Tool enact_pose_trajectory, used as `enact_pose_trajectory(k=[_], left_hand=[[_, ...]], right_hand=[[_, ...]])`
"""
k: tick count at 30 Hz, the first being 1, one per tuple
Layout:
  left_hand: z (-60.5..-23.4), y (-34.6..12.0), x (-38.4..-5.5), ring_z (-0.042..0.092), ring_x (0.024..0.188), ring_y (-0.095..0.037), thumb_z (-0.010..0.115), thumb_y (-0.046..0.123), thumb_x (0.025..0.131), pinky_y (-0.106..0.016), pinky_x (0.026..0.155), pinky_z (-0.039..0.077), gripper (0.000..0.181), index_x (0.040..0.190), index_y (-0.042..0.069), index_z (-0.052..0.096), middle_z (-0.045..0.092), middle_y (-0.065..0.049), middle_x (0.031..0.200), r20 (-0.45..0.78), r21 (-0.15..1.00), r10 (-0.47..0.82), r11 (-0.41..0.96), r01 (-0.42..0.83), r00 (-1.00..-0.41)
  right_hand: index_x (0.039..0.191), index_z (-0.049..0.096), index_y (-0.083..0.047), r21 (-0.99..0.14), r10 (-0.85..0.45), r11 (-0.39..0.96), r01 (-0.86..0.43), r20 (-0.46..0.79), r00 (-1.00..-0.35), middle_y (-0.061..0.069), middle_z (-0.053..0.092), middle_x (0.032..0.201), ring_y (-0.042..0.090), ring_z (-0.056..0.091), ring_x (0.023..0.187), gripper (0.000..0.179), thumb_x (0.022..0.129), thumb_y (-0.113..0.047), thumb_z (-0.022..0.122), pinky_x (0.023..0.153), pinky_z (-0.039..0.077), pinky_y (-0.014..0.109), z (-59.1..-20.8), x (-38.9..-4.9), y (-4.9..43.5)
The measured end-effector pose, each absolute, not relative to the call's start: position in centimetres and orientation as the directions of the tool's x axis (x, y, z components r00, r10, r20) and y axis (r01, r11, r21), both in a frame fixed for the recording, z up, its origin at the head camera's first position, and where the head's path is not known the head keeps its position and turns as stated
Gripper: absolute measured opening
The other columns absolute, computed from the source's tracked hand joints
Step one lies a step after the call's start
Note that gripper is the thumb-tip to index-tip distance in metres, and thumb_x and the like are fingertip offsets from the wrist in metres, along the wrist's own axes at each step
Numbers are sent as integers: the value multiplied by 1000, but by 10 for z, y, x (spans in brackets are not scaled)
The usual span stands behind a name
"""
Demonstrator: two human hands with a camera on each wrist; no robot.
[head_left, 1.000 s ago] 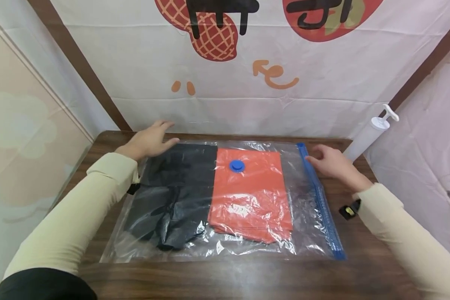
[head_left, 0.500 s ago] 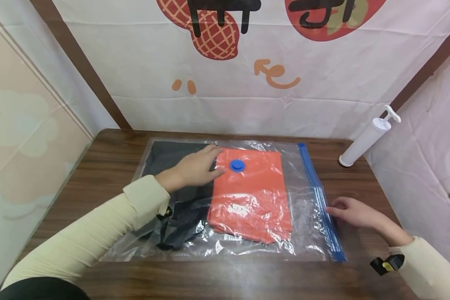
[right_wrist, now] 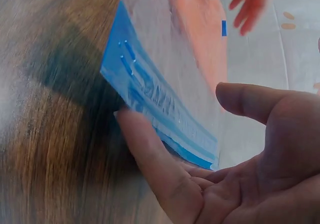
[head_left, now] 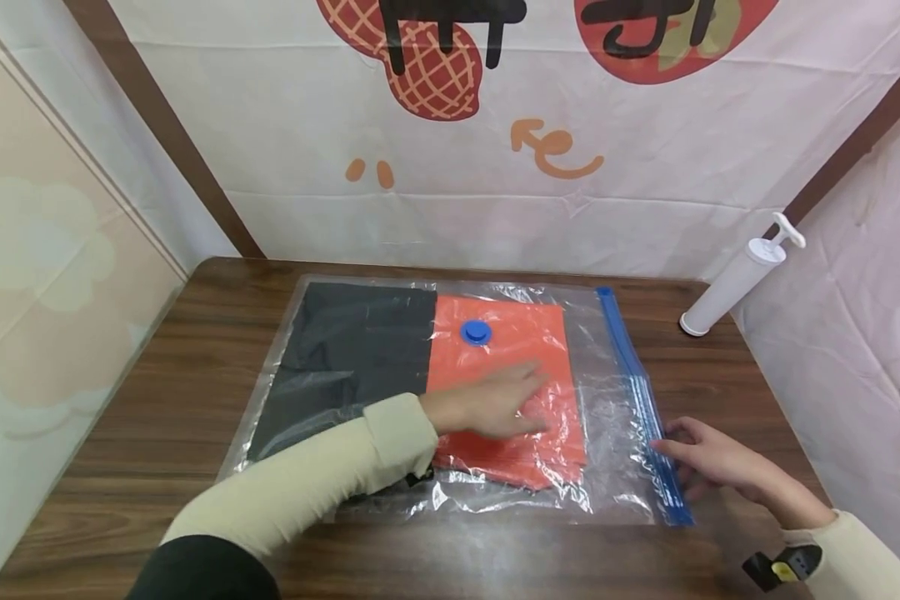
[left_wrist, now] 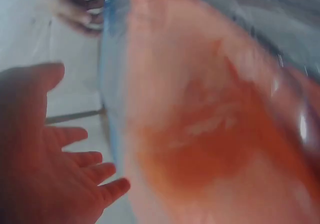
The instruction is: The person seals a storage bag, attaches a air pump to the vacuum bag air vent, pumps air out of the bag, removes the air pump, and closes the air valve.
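Note:
A clear vacuum storage bag (head_left: 615,450) lies flat on the table, with a blue zip strip (head_left: 647,408) along its right side and a round blue valve (head_left: 476,332) on top. Inside it are a folded black item (head_left: 345,342) and a folded orange-red one (head_left: 510,321). My left hand (head_left: 495,402) is over the orange-red item, fingers spread and blurred. At the lower part of the strip is my right hand (head_left: 716,457), its thumb right at the strip's edge. The right wrist view shows that thumb (right_wrist: 245,98) well apart from the extended finger (right_wrist: 155,159).
A white hand pump (head_left: 731,287) with a T-shaped handle stands at the table's back right corner. Behind the wooden table (head_left: 157,367) hangs a printed cloth (head_left: 450,217), with more cloth at both sides.
My left hand has swept from the bag's far left corner rightward and nearer, over the orange-red item. My right hand has come down along the zip strip toward its near end.

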State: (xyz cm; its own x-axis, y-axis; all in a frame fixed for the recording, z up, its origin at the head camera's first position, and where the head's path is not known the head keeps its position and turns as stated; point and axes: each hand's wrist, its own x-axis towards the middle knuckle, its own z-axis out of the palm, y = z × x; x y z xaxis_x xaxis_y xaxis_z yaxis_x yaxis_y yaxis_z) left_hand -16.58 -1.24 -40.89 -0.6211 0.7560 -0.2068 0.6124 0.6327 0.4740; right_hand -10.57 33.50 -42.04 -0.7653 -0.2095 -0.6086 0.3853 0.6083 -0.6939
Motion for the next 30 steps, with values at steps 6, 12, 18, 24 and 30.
enact_pose_trajectory(k=[6, 12, 18, 24, 30], left_hand=[[-438, 6, -159, 2, 156, -31, 48, 62, 101, -52, 125, 5, 86, 164, 15, 15, 4, -11, 171, -331, 352, 751, 660, 664, -571], [-452, 6, -156, -4, 157, -27, 46, 64, 100, -50, 125, 0, 87, 165, 19, 10, 1, -7, 171, -343, 279, 743, 665, 693, -575], [-457, 2, -157, -9, 156, -24, 42, 68, 100, -49, 124, -4, 87, 165, 23, 5, -4, -3, 171, -333, 272, 753, 653, 706, -568], [-458, -2, -162, -11, 156, -22, 41, 70, 99, -47, 124, -6, 88, 165, 24, 5, -6, 0, 171, -348, 276, 756, 647, 710, -554], [-456, -1, -163, -11, 156, -22, 41, 69, 99, -46, 125, -6, 89, 165, 23, 4, -6, -1, 171, -359, 266, 758, 642, 719, -545]], right_hand=[[139, 34, 13, -711, -241, 599, 368, -598, -765, 8, 60, 83, 17, 59, 65, 66, 104, -37, 58, 55, 56, 31, -422, -106, 334], [124, 51, 10, -780, -367, 508, 365, -580, -728, 5, 66, 78, 11, 60, 60, 45, 106, -31, 54, 49, 48, 22, -422, -111, 334], [91, 60, -5, -799, -393, 493, 344, -557, -732, -4, 57, 65, 5, 51, 52, 30, 107, -29, 54, 47, 41, 20, -414, -118, 330], [82, 54, -10, -835, -444, 420, 356, -532, -721, -7, 50, 59, 3, 41, 47, 33, 109, -28, 49, 45, 30, 22, -398, -124, 321], [84, 54, -9, -863, -498, 392, 320, -491, -715, -7, 49, 59, 4, 43, 49, 37, 111, -31, 41, 46, 26, 26, -382, -130, 304]])
